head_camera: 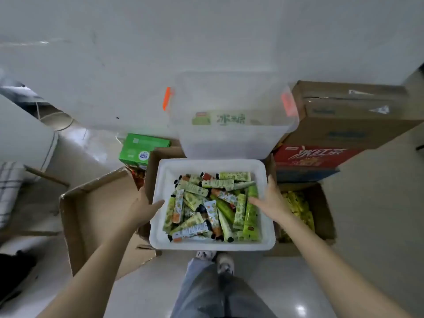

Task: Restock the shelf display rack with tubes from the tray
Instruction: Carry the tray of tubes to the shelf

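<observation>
Both sides held: left grip (146,205) and right grip (269,198) each clamp a tray (206,246) rim, likely keeping loose tubes (195,187) level for lifting.

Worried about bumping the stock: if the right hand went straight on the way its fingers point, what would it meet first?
Probably the clear bin just past the tray, at its right corner. The right hand points forward along the tray's side. Depth is unclear.

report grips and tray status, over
Left grip and right grip hold white tray by its side rims. Tubes heaped inside, none picked. Rack not in view; open cardboard boxes either side.
</observation>
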Demonstrator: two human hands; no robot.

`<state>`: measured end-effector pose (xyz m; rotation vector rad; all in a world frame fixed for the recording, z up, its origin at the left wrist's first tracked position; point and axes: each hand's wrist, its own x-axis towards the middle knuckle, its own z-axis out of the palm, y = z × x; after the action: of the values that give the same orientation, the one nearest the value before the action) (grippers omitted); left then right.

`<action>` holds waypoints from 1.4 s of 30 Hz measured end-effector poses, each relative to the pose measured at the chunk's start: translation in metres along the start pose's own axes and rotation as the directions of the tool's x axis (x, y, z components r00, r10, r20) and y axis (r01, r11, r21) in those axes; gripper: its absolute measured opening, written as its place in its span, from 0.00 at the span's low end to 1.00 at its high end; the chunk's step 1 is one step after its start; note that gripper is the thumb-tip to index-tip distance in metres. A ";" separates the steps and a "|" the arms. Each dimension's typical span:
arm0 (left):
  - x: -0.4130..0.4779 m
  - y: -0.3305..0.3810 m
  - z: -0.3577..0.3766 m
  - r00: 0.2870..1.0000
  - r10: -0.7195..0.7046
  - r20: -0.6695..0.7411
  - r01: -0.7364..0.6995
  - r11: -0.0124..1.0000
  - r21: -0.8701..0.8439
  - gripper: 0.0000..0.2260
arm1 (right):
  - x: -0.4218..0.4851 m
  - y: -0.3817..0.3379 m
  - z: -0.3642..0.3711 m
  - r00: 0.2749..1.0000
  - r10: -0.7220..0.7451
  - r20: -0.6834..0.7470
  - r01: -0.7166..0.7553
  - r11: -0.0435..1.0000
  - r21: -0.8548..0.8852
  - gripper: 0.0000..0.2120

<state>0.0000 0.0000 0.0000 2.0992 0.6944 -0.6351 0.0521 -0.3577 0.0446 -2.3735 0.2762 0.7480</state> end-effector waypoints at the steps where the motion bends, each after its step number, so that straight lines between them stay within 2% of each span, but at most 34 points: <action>1: 0.013 -0.012 0.000 1.000 -0.004 0.015 0.004 1.000 0.010 0.42 | 0.002 0.000 0.002 0.998 0.062 -0.013 -0.062 0.997 0.040 0.48; 3: 0.057 -0.057 0.005 0.988 -0.075 0.136 0.079 0.997 -0.022 0.46 | 0.005 0.001 0.009 0.990 0.144 -0.005 -0.143 0.986 0.087 0.47; 5: 0.090 -0.096 0.014 0.965 -0.152 0.212 0.168 0.984 -0.063 0.44 | 0.007 0.000 0.014 0.985 0.172 -0.011 -0.170 0.980 0.105 0.45; 10: 0.042 -0.027 -0.001 0.931 -0.230 0.284 0.298 0.928 -0.224 0.39 | 0.006 -0.003 0.019 0.952 0.298 -0.076 -0.278 0.940 0.199 0.37; 13: 0.027 0.004 0.003 0.912 -0.259 0.317 0.366 0.864 -0.346 0.26 | 0.004 -0.002 0.019 0.918 0.375 -0.127 -0.333 0.905 0.266 0.29; 15: 0.027 0.012 0.008 0.908 -0.280 0.311 0.387 0.843 -0.373 0.22 | 0.003 -0.004 0.017 0.906 0.401 -0.132 -0.353 0.891 0.286 0.28; 22: 0.032 0.020 0.008 0.886 -0.363 0.288 0.457 0.789 -0.411 0.23 | 0.004 -0.003 0.010 0.901 0.426 -0.085 -0.375 0.861 0.342 0.26; 25: 0.028 0.020 0.006 0.878 -0.402 0.260 0.479 0.743 -0.468 0.33 | 0.000 0.002 0.008 0.904 0.423 -0.059 -0.379 0.859 0.343 0.24; 27: 0.029 0.013 0.005 0.892 -0.397 0.216 0.448 0.709 -0.545 0.39 | -0.004 0.004 0.009 0.907 0.416 -0.066 -0.372 0.865 0.337 0.23; 29: 0.026 0.014 0.004 0.896 -0.392 0.210 0.436 0.681 -0.589 0.39 | -0.007 0.006 0.010 0.914 0.400 -0.065 -0.352 0.863 0.363 0.23; 32: 0.010 0.026 0.006 0.898 -0.392 0.201 0.428 0.667 -0.610 0.28 | -0.010 0.009 0.004 0.918 0.389 -0.071 -0.329 0.850 0.411 0.26; 35: -0.005 0.038 0.012 0.914 -0.354 0.196 0.396 0.678 -0.619 0.24 | -0.016 0.023 -0.005 0.915 0.399 -0.063 -0.322 0.815 0.482 0.27; 38: -0.036 0.058 0.029 0.933 -0.325 0.156 0.349 0.707 -0.615 0.20 | -0.037 0.054 -0.014 0.914 0.401 -0.064 -0.308 0.788 0.532 0.24; 42: -0.077 0.094 0.066 0.965 -0.245 0.095 0.253 0.768 -0.589 0.10 | -0.076 0.111 -0.032 0.915 0.403 -0.036 -0.285 0.706 0.648 0.27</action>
<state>-0.0064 -0.1215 0.0651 1.4222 1.0274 -0.4833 -0.0361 -0.4632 0.0525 -1.7395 0.9254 0.4913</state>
